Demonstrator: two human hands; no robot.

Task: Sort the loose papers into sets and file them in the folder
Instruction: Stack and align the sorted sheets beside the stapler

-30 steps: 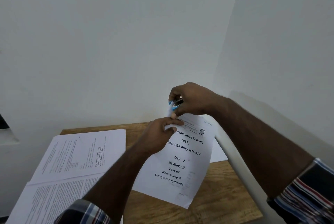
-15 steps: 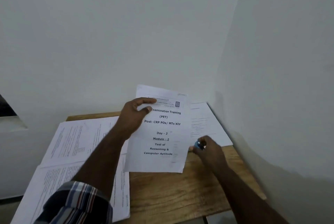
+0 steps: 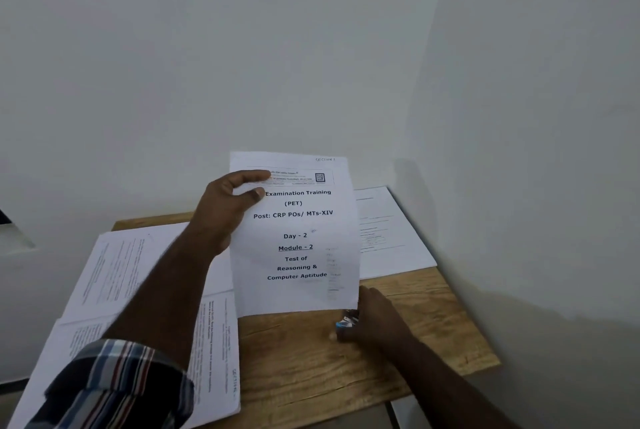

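Desk [image 3: 346, 369]: small wooden top pushed into a wall corner; far and right edges run close along the walls, so open room lies only toward the near edge and above. Bare wood shows in the near-right part.

Printed sheets [image 3: 145, 276], left half of the desk: overlapping, loose, overhanging the left and near edges. They do not look squared into sets yet. Risk: a nudge could slide them off.

White sheets [image 3: 391, 231], far right corner: lying flat, right edge near the wall.

Cover sheet [image 3: 298, 238] ("Day - 2, Module - 2"): held upright above the desk middle, off the surface. Left hand [image 3: 228, 207] grips its upper left edge, thumb on the front.

Right hand [image 3: 374, 321]: low over the bare wood near the right edge, fingers curled round a small blue-and-silver object [image 3: 346, 321], maybe a stapler; too blurred to tell.

No folder in view. Judgement: sorting is partway, filing not begun.
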